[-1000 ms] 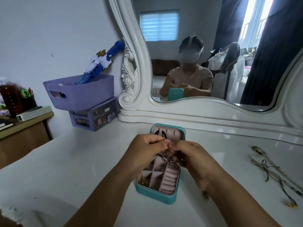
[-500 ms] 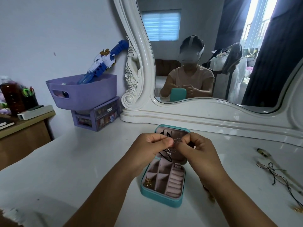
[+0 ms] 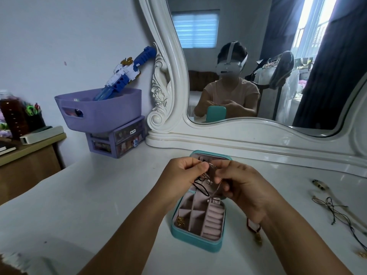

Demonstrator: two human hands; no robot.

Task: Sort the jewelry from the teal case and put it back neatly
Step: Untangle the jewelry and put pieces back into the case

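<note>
Both hands, left hand (image 3: 181, 176) and right hand (image 3: 241, 185), pinched a tangled chain necklace (image 3: 210, 176). They hovered above the open teal jewelry case (image 3: 195, 238) on the white tabletop (image 3: 99, 195).

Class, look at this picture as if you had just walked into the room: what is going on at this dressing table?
A person sits at a white dressing table facing a mirror. Their left hand and right hand pinch a tangle of thin chains above an open teal case, apparently teasing them apart. A small gold piece lies in one front compartment of the case; its ring rolls look empty. A dark cord necklace lies on the table to the right.
</note>
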